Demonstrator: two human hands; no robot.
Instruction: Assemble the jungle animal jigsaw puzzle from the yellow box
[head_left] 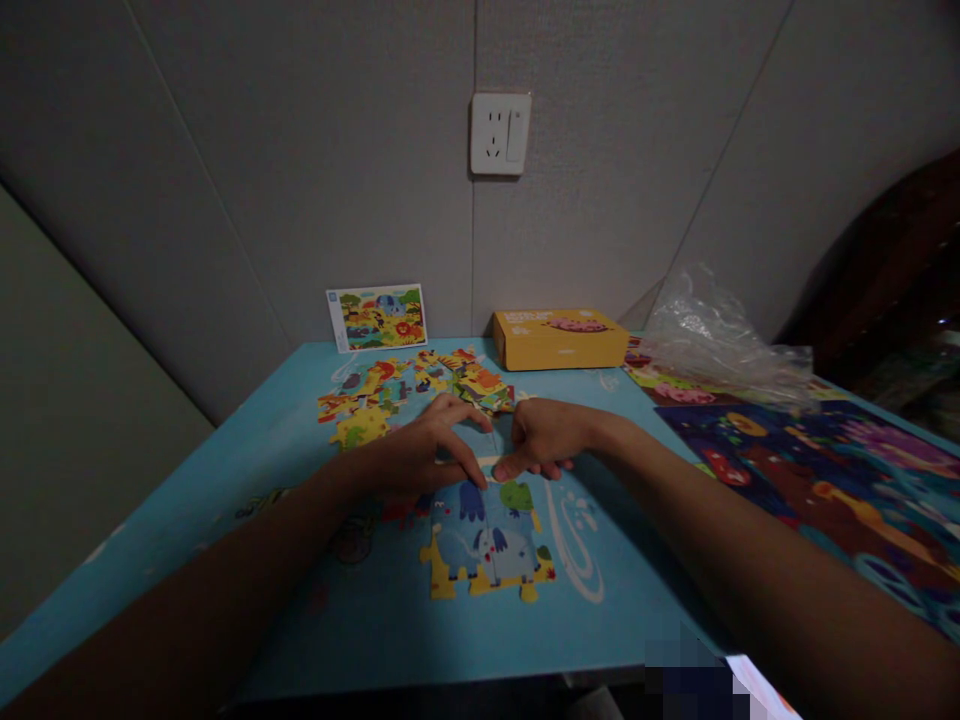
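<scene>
A partly joined puzzle (487,550) lies on the table before me, with blue elephants and a yellow lower edge. At its upper part my left hand (442,445) arches over pale blue puzzle pieces (480,440), gripping one between spread fingertips. My right hand (541,440) meets them from the other side, its fingers curled and the thumb pressed at a piece's right edge. The fingers partly hide where the pieces meet. Just beyond both hands are several loose puzzle pieces (457,372), mostly yellow, orange and green.
A picture card (379,318) leans on the wall, beside a yellow box (562,340). Crumpled clear plastic (720,330) and a dark, colourful puzzle (810,480) are on the right of the blue table (330,640). A wall socket (500,134) is above.
</scene>
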